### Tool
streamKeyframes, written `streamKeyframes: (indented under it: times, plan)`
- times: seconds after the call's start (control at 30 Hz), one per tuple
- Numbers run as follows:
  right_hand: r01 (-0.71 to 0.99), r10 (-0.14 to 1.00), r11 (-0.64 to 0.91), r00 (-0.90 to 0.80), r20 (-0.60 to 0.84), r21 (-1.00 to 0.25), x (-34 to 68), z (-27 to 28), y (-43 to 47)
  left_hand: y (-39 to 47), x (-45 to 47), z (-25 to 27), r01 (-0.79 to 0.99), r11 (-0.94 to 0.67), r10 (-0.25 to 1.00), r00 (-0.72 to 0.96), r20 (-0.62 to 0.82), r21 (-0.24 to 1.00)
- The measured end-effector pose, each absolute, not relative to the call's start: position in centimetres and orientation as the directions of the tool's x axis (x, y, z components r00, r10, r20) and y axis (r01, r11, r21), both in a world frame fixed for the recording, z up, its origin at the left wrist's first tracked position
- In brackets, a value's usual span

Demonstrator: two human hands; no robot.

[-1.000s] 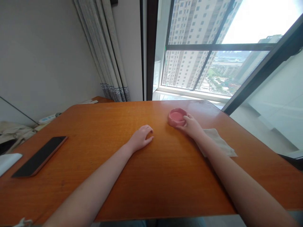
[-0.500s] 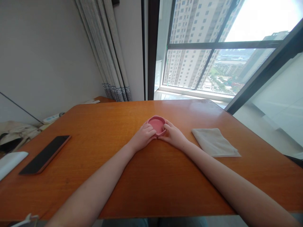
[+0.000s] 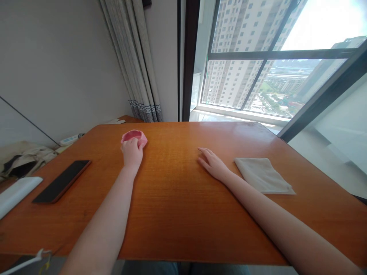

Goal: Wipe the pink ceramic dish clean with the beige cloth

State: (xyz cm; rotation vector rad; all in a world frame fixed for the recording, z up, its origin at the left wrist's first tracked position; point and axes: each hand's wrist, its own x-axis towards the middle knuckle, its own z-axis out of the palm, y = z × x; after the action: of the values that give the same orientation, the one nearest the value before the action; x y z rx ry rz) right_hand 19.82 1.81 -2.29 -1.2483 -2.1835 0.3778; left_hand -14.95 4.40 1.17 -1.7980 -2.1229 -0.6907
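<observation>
Pink bowl point(image 3: 134, 134) has moved from between both hands to the desk's point(image 3: 172, 214) far left, pinched by the left hand point(image 3: 132, 153); the right hand point(image 3: 212, 163) is empty, grip loosely spread, so the handover looks complete.

A pink bowl point(image 3: 135, 134) — shallow, with an angular outer wall — is at the far left part of the bench point(image 3: 172, 206), opening upward, its near rim gripped by the left hand point(image 3: 132, 153); whether its base touches is unclear.
</observation>
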Motion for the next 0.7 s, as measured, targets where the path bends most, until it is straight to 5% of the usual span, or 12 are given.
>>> streamKeyframes:
  times: [0.43, 0.57, 0.7]
  plan:
    - [0.713, 0.870, 0.492, -0.391, 0.300, -0.499, 19.6, -2.4, 1.5, 4.5, -16.0, 0.3, 0.958, 0.218, 0.876, -0.276, 0.396, 0.186]
    - [0.780, 0.861, 0.484, -0.342, 0.377, -0.397, 20.5, -1.2, 1.9, 4.5, -16.0, 0.1, 0.952, 0.235, 0.877, -0.295, 0.380, 0.196]
    - [0.970, 0.920, 0.085, 0.012, 0.393, -0.229, 26.0, 1.0, 3.6, 4.1, -14.9, 0.1, 0.936, 0.270, 0.817, -0.346, 0.462, 0.225]
